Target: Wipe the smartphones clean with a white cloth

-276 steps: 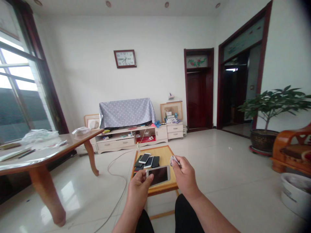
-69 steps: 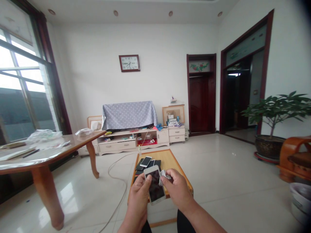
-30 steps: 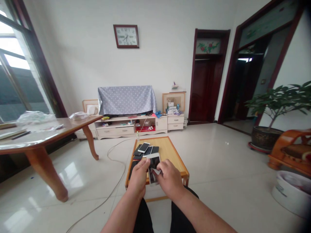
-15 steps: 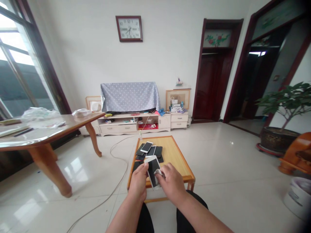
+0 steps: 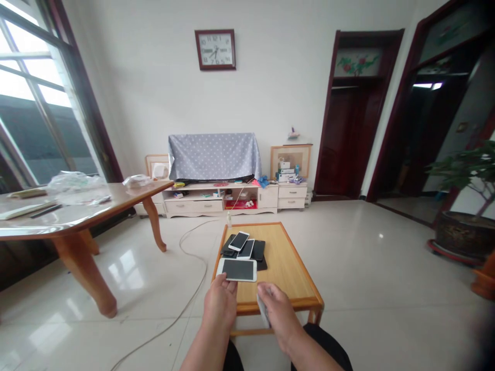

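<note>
My left hand [image 5: 221, 297] grips a white smartphone [image 5: 237, 270] by its near left edge, thumb on top and fingers beneath. The phone lies sideways with its dark screen facing up, above the low wooden table [image 5: 286, 268]. To the right of it, my right hand [image 5: 277, 309] is closed on a crumpled whitish cloth [image 5: 263, 307] that hangs below the fingers, apart from the phone. Just beyond the held phone, several phones [image 5: 245, 249] lie in an overlapping pile on the table, one white phone [image 5: 238, 240] on top.
A small clear bottle [image 5: 229, 219] stands by the table's far left corner. At left is a larger table [image 5: 116, 203] with plastic bags [image 5: 73, 181]. A cable [image 5: 185, 288] runs over the floor. A white cabinet [image 5: 197, 206] lines the wall; a potted plant [image 5: 460, 229] stands right.
The phone has turned from upright to sideways in my left hand. My right hand has moved off its screen with the cloth. The view has shifted slightly left.
</note>
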